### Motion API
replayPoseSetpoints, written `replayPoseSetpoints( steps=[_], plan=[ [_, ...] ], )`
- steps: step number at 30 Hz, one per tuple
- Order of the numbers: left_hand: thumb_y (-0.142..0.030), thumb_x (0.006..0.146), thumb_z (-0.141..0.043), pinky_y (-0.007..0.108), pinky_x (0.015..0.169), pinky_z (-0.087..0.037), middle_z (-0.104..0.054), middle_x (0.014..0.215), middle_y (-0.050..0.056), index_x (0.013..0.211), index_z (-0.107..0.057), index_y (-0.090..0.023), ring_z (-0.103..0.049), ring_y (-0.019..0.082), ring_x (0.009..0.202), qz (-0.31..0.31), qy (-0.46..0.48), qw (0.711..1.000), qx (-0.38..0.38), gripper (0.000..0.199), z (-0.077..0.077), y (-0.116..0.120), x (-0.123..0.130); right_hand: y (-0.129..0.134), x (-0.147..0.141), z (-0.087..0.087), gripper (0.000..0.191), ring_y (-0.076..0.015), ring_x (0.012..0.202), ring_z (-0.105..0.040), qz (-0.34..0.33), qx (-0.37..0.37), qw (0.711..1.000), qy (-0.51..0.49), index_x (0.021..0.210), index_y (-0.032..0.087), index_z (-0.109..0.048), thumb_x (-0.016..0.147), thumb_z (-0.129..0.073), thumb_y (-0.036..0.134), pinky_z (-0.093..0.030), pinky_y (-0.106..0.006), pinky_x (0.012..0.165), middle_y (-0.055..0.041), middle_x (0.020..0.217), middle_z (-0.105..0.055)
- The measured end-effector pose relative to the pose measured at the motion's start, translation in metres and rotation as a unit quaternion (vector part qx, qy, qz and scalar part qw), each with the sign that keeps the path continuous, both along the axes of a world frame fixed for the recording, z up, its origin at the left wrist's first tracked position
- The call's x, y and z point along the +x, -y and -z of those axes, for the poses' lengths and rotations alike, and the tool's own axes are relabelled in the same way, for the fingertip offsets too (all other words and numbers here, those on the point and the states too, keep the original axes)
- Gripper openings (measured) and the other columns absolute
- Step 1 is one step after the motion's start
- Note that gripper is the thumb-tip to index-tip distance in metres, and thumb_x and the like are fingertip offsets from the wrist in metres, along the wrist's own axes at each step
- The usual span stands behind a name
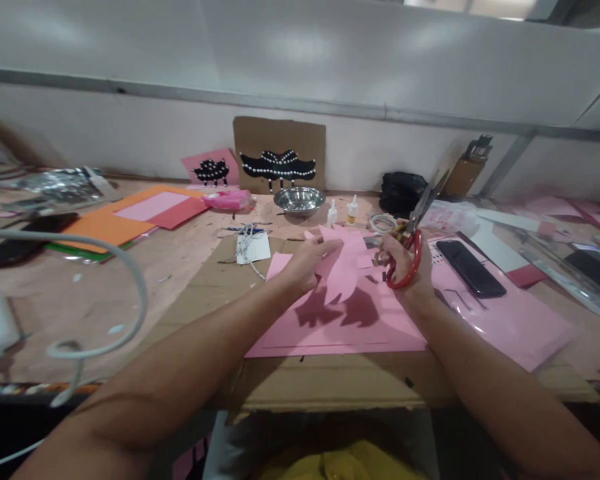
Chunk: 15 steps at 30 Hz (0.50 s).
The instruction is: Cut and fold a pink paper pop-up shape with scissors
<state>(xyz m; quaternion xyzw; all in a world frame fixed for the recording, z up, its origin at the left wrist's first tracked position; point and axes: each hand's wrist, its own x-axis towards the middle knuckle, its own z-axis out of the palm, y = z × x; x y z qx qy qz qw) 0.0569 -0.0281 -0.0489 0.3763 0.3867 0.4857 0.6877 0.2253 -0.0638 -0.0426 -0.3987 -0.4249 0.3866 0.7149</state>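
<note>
From where I stand, the biggest thing is the pinkish table point(180, 293), spread out under and around the fingers. A brown cardboard sheet point(330, 383) lies below them, reaching toward the person's lap, and on it a pink sheet point(350, 333) sits directly beneath both hands. Well off to the left of the fingers is an orange sheet point(97, 223). The left hand point(313, 263) has its thumb and fingers closed on a jagged pink cut-out point(347, 263), held just above the pink sheet and casting a shadow there. The right hand point(405, 267) is curled around red-handled scissors point(411, 267), blades pointing up and away; a yellowish tool at those fingertips is too blurred to name. Right of them lies a black phone point(471, 269). Beyond the left fingers sit a shiny metal bowl point(299, 201) and, smallest, two little bottles point(352, 211).
</note>
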Motion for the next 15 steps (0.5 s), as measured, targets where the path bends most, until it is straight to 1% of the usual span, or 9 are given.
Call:
replayPoseSetpoints(
  steps=[2,3,5,7,8,11,15],
  plan=[
    [-0.018,0.071,-0.079,0.023,0.046,-0.043,-0.066,0.066,0.002,0.083,-0.066,-0.017,-0.059,0.014,0.054,-0.008,-0.061,0.998,0.029,0.017,0.001,0.001,-0.001,0.0,0.001,-0.003,0.044,-0.007,0.054,-0.047,-0.003,-0.006,1.0,0.011,0.099,0.027,-0.052,0.067,-0.081,0.035,-0.041,-0.023,0.049,0.0057,0.082,-0.057],
    [-0.018,0.072,-0.077,0.022,0.046,-0.042,-0.066,0.066,0.001,0.081,-0.067,-0.017,-0.058,0.013,0.053,-0.012,-0.091,0.995,0.049,0.014,0.001,0.002,-0.001,-0.001,0.001,-0.003,0.046,-0.0081,0.056,-0.05,-0.004,-0.01,1.0,0.026,0.1,0.027,-0.052,0.065,-0.082,0.033,-0.044,-0.024,0.051,0.0052,0.083,-0.058],
    [-0.02,0.075,-0.075,0.022,0.047,-0.041,-0.067,0.07,0.002,0.079,-0.066,-0.017,-0.057,0.012,0.055,-0.016,-0.122,0.989,0.083,0.01,0.004,0.004,-0.001,-0.002,0.0,-0.002,0.052,-0.0116,0.066,-0.058,-0.002,-0.017,0.998,0.062,0.101,0.027,-0.052,0.061,-0.085,0.029,-0.051,-0.027,0.061,0.0039,0.082,-0.061],
    [-0.025,0.077,-0.073,0.023,0.048,-0.041,-0.068,0.073,0.002,0.08,-0.066,-0.017,-0.057,0.013,0.056,-0.017,-0.135,0.986,0.091,0.011,0.007,0.005,0.001,-0.003,-0.001,0.001,0.056,-0.0151,0.076,-0.064,-0.001,-0.027,0.996,0.089,0.101,0.026,-0.052,0.056,-0.086,0.027,-0.055,-0.03,0.072,0.0026,0.081,-0.064],
    [-0.027,0.078,-0.073,0.024,0.048,-0.041,-0.067,0.074,0.002,0.081,-0.065,-0.017,-0.056,0.013,0.056,-0.018,-0.142,0.986,0.089,0.013,0.008,0.005,0.001,-0.004,-0.002,0.002,0.057,-0.0162,0.079,-0.065,-0.002,-0.033,0.995,0.096,0.102,0.026,-0.053,0.056,-0.086,0.026,-0.056,-0.031,0.074,0.0021,0.081,-0.066],
    [-0.029,0.079,-0.073,0.024,0.048,-0.039,-0.067,0.075,0.001,0.083,-0.065,-0.018,-0.055,0.012,0.055,-0.016,-0.15,0.984,0.093,0.015,0.012,0.005,0.002,-0.003,-0.005,0.005,0.054,-0.0166,0.081,-0.067,0.002,-0.041,0.993,0.111,0.104,0.026,-0.055,0.058,-0.085,0.026,-0.058,-0.031,0.076,0.0018,0.084,-0.068],
    [-0.026,0.082,-0.07,0.023,0.051,-0.04,-0.066,0.074,0.002,0.079,-0.065,-0.017,-0.056,0.012,0.058,0.002,-0.157,0.978,0.134,0.011,0.01,0.007,0.001,-0.002,-0.003,0.006,0.051,-0.0167,0.083,-0.067,0.014,-0.041,0.99,0.136,0.106,0.026,-0.057,0.062,-0.084,0.025,-0.058,-0.032,0.077,0.0012,0.086,-0.069]
  ],
)
